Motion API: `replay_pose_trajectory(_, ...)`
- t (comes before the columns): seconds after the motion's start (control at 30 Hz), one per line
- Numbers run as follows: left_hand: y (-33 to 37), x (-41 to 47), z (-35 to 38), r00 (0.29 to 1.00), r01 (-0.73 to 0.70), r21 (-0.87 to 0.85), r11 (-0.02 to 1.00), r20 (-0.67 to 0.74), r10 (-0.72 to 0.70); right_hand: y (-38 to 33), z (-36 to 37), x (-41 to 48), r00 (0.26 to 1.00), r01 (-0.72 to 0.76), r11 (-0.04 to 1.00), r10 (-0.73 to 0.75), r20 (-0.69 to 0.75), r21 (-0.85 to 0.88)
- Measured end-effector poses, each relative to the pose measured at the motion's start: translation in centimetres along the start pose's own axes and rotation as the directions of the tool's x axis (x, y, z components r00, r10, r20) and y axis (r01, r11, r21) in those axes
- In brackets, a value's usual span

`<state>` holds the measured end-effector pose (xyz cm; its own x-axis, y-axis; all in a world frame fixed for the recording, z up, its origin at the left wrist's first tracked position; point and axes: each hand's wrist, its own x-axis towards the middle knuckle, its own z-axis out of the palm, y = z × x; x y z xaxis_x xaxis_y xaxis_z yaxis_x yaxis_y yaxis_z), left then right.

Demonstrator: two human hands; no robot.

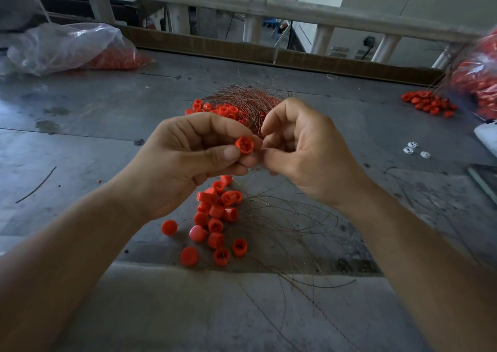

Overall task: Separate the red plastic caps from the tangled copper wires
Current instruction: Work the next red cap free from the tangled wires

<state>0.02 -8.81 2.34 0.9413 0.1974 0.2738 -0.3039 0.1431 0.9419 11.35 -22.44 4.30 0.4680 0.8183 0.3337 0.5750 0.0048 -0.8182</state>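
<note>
Red cap (244,144) is pinched by the left hand (188,158), thumb against curled fingers, above the near pile of caps (215,217) — steadied, likely, so the right hand (304,152), fingertips nipped together just right of it, can work it free of the copper wires (247,100) tangled just beyond; whether those fingertips grip a strand, I cannot tell.

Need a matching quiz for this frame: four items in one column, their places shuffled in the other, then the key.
Items
1. held red cap
2. clear plastic bag
3. white pieces
4. copper wire bundle

Places
A. on the table, to the right of the right hand
B. far left end of the table
C. on the table, beyond both hands
D. in the grip of the left hand

Pairs: 1-D, 2-B, 3-A, 4-C
</note>
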Motion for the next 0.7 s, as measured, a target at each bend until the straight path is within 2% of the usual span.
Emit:
replay_pose_trajectory(0.2, 0.0, 0.2, 0.1, 0.999, 0.046, -0.097, 0.994, 0.000, -0.046, -0.1, -0.9, 0.1, 0.998, -0.025, 0.999, 0.027, 0.065, -0.044)
replay_pose_trajectory(0.37, 0.2, 0.2, -0.2, 0.995, 0.094, -0.150, 0.984, -0.004, -0.096, 0.7, -4.1, 0.6, 0.974, -0.226, 0.972, 0.226, -0.003, -0.057)
replay_pose_trajectory(0.5, 0.0, 0.2, -0.2, 0.975, 0.222, -0.131, 0.966, 0.018, -0.222, 2.2, -4.3, 0.8, 0.954, -0.298, 0.896, 0.277, -0.110, -0.330)
replay_pose_trajectory(0.7, -0.2, 0.1, -0.2, 0.943, 0.332, -0.063, 0.941, -0.005, -0.333, 3.3, -3.2, 1.0, 0.974, -0.225, 0.797, 0.192, -0.118, -0.560)
